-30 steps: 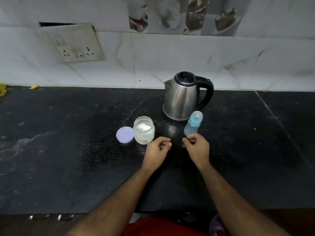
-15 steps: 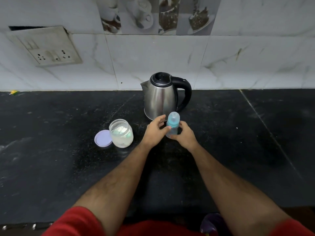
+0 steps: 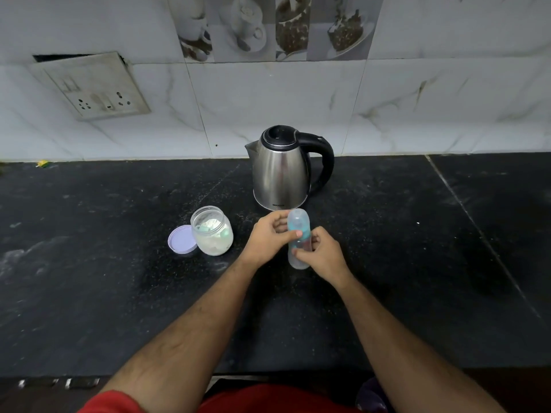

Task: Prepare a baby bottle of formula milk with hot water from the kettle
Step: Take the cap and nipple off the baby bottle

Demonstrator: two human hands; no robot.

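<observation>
Illumination is dim and cool, diffuse, apparently from overhead; no hard shadows. The dark tabletop (image 3: 89, 278) absorbs most light, with a soft shadow beneath the forearms along its near edge. The steel kettle (image 3: 281, 174) carries a pale vertical highlight down its body, not blown out. Wide-angle distortion is marked: the wall tiles (image 3: 268, 105) and socket plate (image 3: 95, 84) lean and bow toward the frame edges. Centre detail is acceptably sharp; the corners are soft and slightly noisy.
</observation>
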